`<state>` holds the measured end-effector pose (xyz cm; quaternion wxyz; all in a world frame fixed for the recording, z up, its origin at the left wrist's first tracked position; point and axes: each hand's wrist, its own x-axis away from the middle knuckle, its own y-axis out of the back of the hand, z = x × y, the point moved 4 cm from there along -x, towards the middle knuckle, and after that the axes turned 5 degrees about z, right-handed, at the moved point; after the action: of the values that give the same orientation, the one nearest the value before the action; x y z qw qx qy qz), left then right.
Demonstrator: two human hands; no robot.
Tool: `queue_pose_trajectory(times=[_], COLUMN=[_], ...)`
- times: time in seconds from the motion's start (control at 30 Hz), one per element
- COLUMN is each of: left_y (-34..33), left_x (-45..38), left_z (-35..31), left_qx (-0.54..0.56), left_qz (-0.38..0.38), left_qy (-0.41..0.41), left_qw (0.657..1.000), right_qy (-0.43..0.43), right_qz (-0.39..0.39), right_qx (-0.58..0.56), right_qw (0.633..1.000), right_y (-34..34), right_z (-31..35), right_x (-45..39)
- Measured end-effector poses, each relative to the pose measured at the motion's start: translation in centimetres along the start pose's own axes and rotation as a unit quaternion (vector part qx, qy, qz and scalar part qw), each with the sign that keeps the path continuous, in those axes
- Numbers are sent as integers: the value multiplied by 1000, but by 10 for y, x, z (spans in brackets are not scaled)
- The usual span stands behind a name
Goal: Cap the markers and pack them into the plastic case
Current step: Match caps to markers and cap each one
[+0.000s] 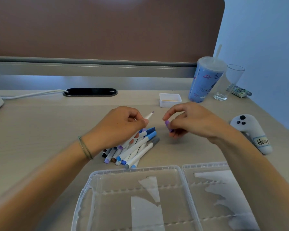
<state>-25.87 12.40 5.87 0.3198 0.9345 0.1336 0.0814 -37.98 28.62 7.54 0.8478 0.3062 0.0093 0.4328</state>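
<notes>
Markers [132, 148] lie piled just beyond the open, clear plastic case [140, 197] — I see no marker inside. My left hand [118, 127] grips an uncapped marker [148, 116]; my right hand [188, 120] pinches its purple cap [168, 125]. A plush toy [252, 132] tag reads "Hoo".

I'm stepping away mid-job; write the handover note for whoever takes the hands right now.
Left hand holds an uncapped purple marker, tip pointing toward the right hand.
Right hand pinches its purple cap, apart from the tip.
Pile of markers lies on the desk under the left hand.
Plastic case sits open nearby, no markers in it.
Left: cap this marker, then pack everything.
</notes>
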Motion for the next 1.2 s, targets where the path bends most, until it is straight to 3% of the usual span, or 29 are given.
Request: queue_pose_trajectory(times=[0.53,0.93,1.2], left_y=[-12,-8,-4], left_x=[5,7,6], left_z=[-11,-13,-10], left_qx=[-31,-25,-41], left_qz=[51,-1,-75], left_qy=[-62,-73,-70], left_qw=[996,997,994], right_qy=[59,101,156], right_qz=[-102,-93,-154], right_qx=[-230,-153,-76], right_qw=[966,979,973], right_y=[12,-3,-17], right_z=[-1,10,16], right_x=[-2,1,3])
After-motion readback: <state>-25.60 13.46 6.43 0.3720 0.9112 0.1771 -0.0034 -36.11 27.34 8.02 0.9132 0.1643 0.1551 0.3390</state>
